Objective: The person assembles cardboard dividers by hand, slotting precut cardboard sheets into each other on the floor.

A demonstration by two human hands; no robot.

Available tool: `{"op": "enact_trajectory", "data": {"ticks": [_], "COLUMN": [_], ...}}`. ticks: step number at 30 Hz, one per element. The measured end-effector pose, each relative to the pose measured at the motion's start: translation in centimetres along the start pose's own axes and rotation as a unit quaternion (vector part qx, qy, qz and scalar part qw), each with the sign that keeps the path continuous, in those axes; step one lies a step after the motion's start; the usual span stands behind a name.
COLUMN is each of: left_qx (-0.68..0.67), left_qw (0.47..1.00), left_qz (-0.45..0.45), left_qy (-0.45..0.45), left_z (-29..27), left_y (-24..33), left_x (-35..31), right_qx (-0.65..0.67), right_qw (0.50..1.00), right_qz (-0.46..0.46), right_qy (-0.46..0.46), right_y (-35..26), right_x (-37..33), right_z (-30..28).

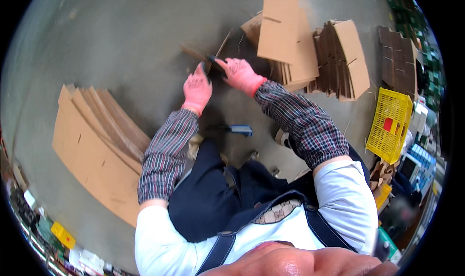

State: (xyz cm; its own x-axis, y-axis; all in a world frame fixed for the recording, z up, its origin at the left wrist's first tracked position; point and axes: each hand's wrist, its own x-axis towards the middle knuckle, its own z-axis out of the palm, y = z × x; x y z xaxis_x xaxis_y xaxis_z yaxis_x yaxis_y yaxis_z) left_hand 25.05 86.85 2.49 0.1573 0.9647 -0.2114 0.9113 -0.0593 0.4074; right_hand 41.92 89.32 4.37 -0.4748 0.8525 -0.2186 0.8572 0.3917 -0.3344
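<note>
My left hand (197, 89) and my right hand (241, 75), in pink gloves with dark fingertips, come together out in front of me. Between their fingertips are two narrow brown cardboard pieces (222, 47), seen nearly edge-on and crossing each other; whether they are slotted together I cannot tell. Both hands are closed on them, thumbs and fingers pinching. A utility knife (238, 129) with a blue handle lies on the floor between my hands and my legs.
A stack of long cardboard sheets (97, 150) lies at the left. Slotted cardboard pieces (280, 29) and another upright stack (353, 58) stand at the right, with a darker cardboard bundle (397, 58) beyond. A yellow plastic crate (390, 126) stands near my right side.
</note>
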Motion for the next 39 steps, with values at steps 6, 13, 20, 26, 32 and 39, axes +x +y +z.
{"op": "enact_trajectory", "data": {"ticks": [6,13,20,26,32,39], "left_qx": [0.075,0.026,0.056,0.033,0.056,0.006], "left_qw": [0.986,0.998,0.997,0.999,0.995,0.997], "left_qz": [-0.106,-0.053,-0.049,-0.036,-0.012,-0.071], "left_qy": [-0.102,0.003,0.009,0.011,0.082,0.038], "left_z": [-3.7,-1.9,-0.2,3.8,0.4,0.3], "left_y": [-2.0,-3.8,-5.0,-8.1,-3.5,-4.7], "left_x": [-8.0,-5.0,-4.5,-3.4,-3.4,-3.6], "right_qx": [-0.056,-0.008,0.107,-0.068,-0.108,-0.097], "right_qw": [0.914,0.859,0.958,0.996,0.994,0.993], "right_qz": [0.361,0.472,0.062,-0.055,-0.026,-0.032], "right_qy": [0.176,0.196,0.26,-0.019,0.014,-0.06], "right_y": [8.7,10.3,-3.7,-11.9,-8.3,-7.3], "right_x": [-6.6,-2.5,-2.9,-5.6,-2.2,2.0], "right_z": [-9.7,-8.7,-10.8,-4.1,-0.3,3.8]}}
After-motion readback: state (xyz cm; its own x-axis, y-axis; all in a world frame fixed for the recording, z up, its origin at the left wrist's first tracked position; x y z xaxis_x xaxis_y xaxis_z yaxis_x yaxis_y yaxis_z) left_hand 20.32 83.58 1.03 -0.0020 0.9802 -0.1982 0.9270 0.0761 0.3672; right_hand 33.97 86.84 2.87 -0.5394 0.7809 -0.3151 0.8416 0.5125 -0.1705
